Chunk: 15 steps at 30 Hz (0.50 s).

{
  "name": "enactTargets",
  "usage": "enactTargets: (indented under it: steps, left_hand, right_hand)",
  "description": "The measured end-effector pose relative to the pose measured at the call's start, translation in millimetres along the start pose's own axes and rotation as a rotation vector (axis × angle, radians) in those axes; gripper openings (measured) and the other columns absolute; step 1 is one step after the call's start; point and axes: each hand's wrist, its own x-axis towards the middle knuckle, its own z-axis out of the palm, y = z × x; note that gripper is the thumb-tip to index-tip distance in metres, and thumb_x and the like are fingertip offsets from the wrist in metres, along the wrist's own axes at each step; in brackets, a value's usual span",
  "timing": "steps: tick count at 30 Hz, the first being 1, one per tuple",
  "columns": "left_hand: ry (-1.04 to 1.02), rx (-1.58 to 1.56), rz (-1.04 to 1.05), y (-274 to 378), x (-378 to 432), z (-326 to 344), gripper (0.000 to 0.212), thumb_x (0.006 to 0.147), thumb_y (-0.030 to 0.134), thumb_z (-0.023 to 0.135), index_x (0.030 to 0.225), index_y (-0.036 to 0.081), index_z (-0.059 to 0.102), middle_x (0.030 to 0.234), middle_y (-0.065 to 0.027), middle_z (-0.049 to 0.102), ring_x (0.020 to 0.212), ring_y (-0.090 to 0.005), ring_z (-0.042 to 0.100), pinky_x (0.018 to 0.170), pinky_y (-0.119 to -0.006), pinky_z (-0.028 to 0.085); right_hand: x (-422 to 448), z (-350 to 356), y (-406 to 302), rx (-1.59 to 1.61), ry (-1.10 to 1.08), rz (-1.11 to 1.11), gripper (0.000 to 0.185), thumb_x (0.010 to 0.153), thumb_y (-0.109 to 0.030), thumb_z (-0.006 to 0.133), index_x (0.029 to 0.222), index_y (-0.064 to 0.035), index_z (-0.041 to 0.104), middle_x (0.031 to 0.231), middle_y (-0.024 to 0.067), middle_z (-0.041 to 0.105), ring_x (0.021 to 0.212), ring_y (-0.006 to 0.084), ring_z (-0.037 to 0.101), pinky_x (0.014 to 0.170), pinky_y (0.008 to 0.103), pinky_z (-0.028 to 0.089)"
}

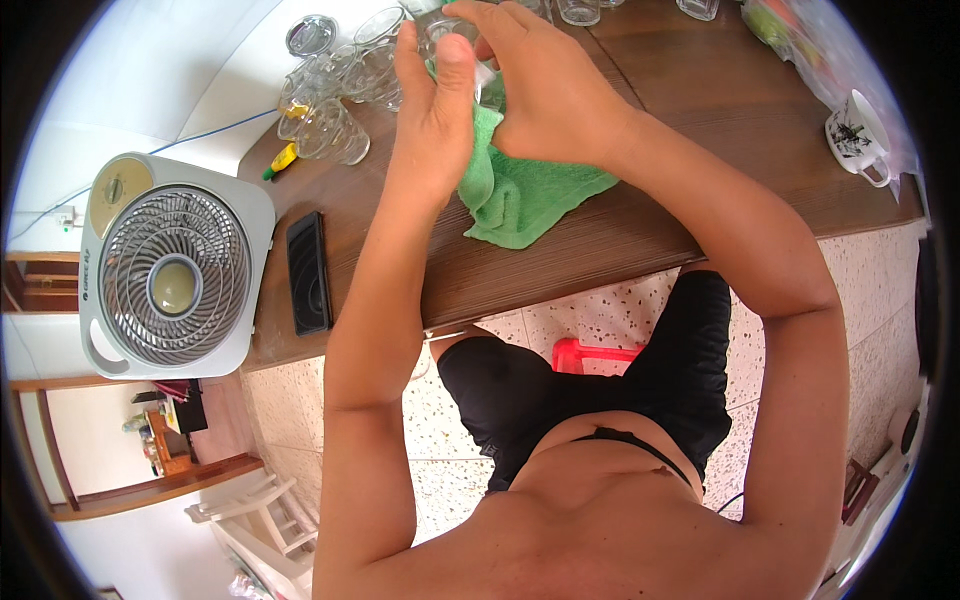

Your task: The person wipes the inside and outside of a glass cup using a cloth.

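Observation:
A green towel (525, 199) hangs between my hands and spreads over the dark wooden table (480, 281). My left hand (439, 105) is raised upright at the towel's left side, its thumb and fingers spread. On the other side my right hand (540, 86) is bent around the towel's upper part, thumb and fingers apart. Something clear or whitish shows between the hands, mostly hidden; whether it is a glass I cannot tell. What each palm grips is hidden too. Several clear glasses (334, 131) stand and lie close together to the left of my left hand.
A box fan (176, 274) sits at the left table edge, beside a black smartphone (308, 274). A yellow tube with a green cap (280, 161) lies near the glasses. More glasses (579, 10) stand at the back. At right are a white patterned mug (856, 136) and a plastic bag (806, 56).

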Motion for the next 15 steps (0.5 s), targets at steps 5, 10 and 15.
enactTargets:
  steps: [5,10,15]
  left_hand:
    - [-0.144,-0.259,-0.025,-17,18,-19,0.094,0.102,0.063,0.043,0.164,0.0,0.011,0.162,-0.0228,0.029,0.148,-0.0324,0.036,0.122,-0.046,0.029]
    - [-0.184,-0.648,-0.051,-12,24,-41,0.083,0.098,0.026,0.043,0.164,-0.003,0.002,0.155,-0.0211,0.041,0.137,-0.0332,0.048,0.114,-0.046,0.042]
    - [-0.17,-0.658,-0.071,-21,31,-54,0.077,0.096,0.014,0.046,0.161,-0.005,0.01,0.146,-0.0216,0.049,0.13,-0.0331,0.055,0.107,-0.046,0.048]
  right_hand:
    - [-1,8,13,-0.039,0.038,-0.023,0.07,0.072,-0.005,0.071,0.137,0.0018,0.047,0.11,0.0308,0.06,0.104,0.0501,0.059,0.087,0.0527,0.051]
    - [5,9,16,0.001,0.192,-0.049,0.058,0.076,-0.016,0.078,0.124,0.0031,0.053,0.102,0.029,0.064,0.095,0.0477,0.063,0.083,0.0516,0.052]
    - [10,3,10,0.093,0.149,0.112,0.059,0.075,-0.022,0.083,0.12,0.0042,0.055,0.094,0.0246,0.066,0.085,0.0417,0.065,0.077,0.0466,0.053]
